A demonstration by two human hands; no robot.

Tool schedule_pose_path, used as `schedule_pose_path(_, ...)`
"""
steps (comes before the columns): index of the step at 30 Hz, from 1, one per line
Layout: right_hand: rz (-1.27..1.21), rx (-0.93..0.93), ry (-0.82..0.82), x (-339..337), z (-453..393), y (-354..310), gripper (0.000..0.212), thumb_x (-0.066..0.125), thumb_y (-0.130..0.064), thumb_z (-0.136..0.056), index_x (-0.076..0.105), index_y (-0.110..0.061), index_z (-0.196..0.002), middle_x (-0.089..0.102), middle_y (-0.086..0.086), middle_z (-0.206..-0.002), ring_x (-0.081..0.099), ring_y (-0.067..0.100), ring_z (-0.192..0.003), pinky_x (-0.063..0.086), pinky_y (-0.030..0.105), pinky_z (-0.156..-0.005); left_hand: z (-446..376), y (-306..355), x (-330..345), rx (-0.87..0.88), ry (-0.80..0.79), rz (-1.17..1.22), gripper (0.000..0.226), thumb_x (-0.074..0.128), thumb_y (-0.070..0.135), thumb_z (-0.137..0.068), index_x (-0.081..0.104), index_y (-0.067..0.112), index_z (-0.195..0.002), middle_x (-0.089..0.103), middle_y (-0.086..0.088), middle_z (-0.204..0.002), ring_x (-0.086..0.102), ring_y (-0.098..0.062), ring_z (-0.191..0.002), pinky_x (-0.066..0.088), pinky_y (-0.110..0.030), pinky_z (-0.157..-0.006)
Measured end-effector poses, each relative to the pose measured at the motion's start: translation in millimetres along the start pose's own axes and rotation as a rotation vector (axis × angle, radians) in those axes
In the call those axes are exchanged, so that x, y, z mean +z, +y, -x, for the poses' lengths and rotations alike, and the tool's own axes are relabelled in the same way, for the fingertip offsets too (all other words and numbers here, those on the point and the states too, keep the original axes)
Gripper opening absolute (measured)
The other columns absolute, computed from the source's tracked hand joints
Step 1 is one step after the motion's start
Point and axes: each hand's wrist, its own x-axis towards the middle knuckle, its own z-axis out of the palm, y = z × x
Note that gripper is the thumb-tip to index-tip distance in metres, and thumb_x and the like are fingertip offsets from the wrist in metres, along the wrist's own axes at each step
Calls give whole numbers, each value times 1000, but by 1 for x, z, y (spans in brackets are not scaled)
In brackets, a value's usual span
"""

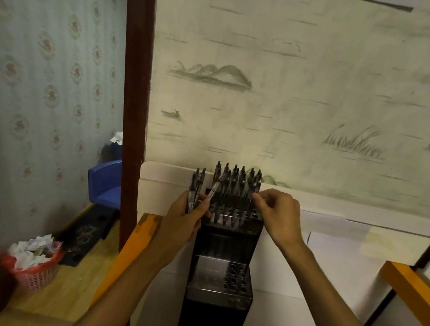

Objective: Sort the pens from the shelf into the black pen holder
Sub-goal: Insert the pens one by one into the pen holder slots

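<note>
The left hand (186, 214) grips a bunch of pens (195, 188) just left of the black holder (226, 248). The right hand (278, 214) pinches a pen (253, 188) standing in the holder's top tier, among many upright pens.

No legible text, labels or numbers anywhere.

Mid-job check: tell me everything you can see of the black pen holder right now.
The black pen holder is a tall, stepped stand, glossy like plastic, upright on the white surface against the wall. Its top tier is a grid of holes, mostly filled with dark pens standing upright; a lower tier shows empty holes. The right hand pinches a pen at its right edge; the left hand holds a bundle of pens beside it.
</note>
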Motion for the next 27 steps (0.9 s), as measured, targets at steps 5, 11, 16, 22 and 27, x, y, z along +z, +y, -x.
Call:
schedule_pose_path(5,-352,58,-98,-6,9,-13,10,70,-32,-89,77,-23,-89,73,-9,-77,69,6,-75,55,21,-73,-5,0,8,21,14,11,12,57,24,-100,64,15,-104,72,-2,-80,50,-6,-46,36,-16,-39)
schedule_pose_path(11,-732,102,-293,-7,17,-27,20,66,-21,-92,74,-11,-107,76,4,-97,72,20,-94,57,27,-83,-6,-1,20,73,-40,-20,19,53,33,-100,64,18,-104,77,-4,-91,53,-9,-43,37,-17,-38)
schedule_pose_path(16,-929,174,-345,-6,18,-26,23,66,-14,-91,71,-2,-111,75,14,-102,72,26,-93,59,29,-84,-6,-1,25,6,-91,43,33,53,46,-94,65,18,-107,77,-5,-94,54,-9,-43,38,-18,-38)
schedule_pose_path(22,-1078,236,-339,-3,16,-25,38,72,-22,-82,68,3,-112,73,19,-105,72,29,-97,58,27,-81,-7,-1,26,-25,-117,7,28,48,38,-102,64,15,-105,76,-6,-91,54,-9,-44,37,-18,-37)
schedule_pose_path(27,-1113,242,-133,-14,1,-20,17,69,-12,-89,72,-1,-101,74,20,-95,72,27,-87,59,29,-77,-11,-4,18,-32,37,-92,29,45,36,-103,60,12,-101,74,-6,-79,53,-11,-38,37,-20,-34)
